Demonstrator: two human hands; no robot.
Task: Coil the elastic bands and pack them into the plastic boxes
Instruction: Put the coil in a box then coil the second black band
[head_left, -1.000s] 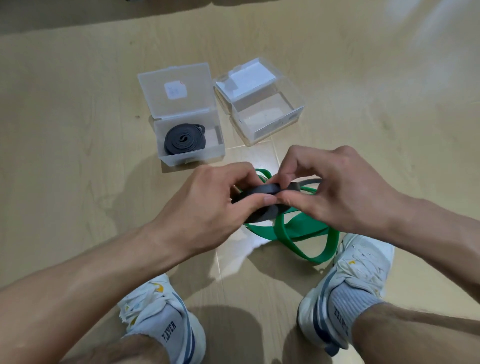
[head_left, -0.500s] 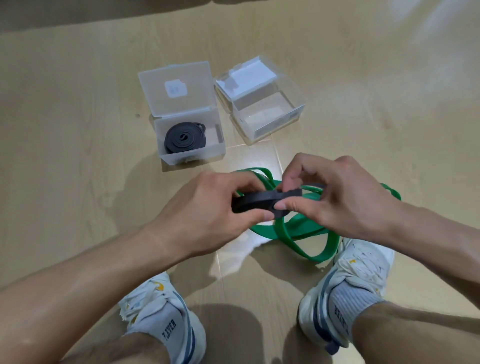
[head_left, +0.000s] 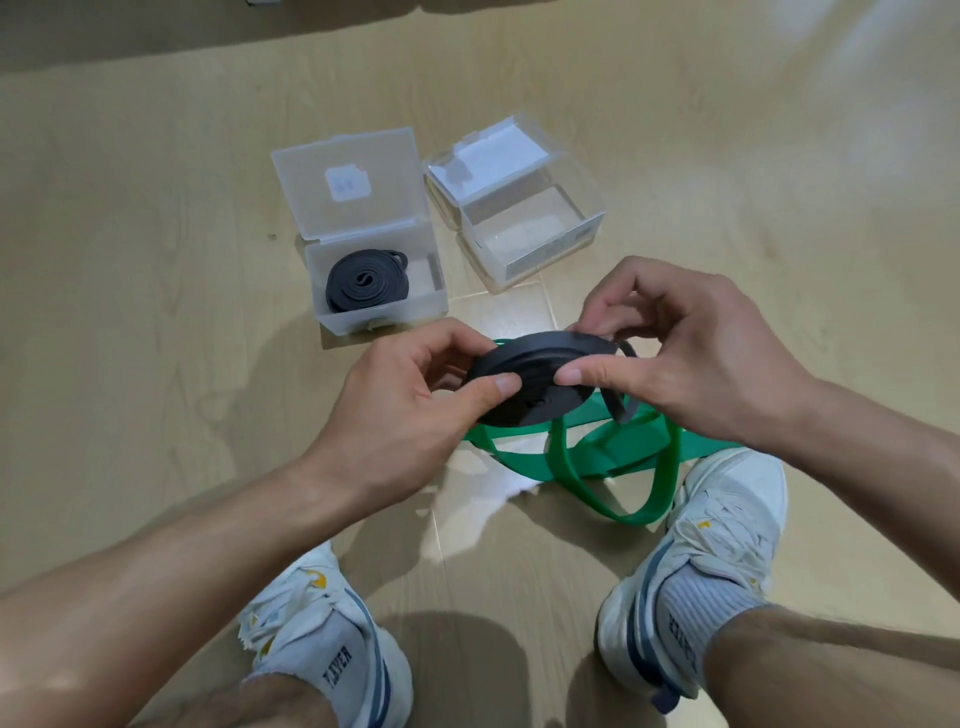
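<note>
Black coil now tilted flatter; left box w/ coiled band

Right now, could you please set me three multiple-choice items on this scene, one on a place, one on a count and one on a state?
1. Where does the green elastic band lie?
A. in the frosted box
B. on the floor between the shoes and the boxes
C. on a lid

2. How many plastic boxes stand open on the floor?
A. one
B. two
C. three

3. What is the state of the clear plastic box?
A. open and empty
B. shut
C. open with a coil inside

Key: 1 B, it is spread loose on the floor under the hands. 2 B, the frosted plastic box and the clear one. 3 A, only the frosted box holds a coiled black band; the other black band is held by the left hand and right hand.
</note>
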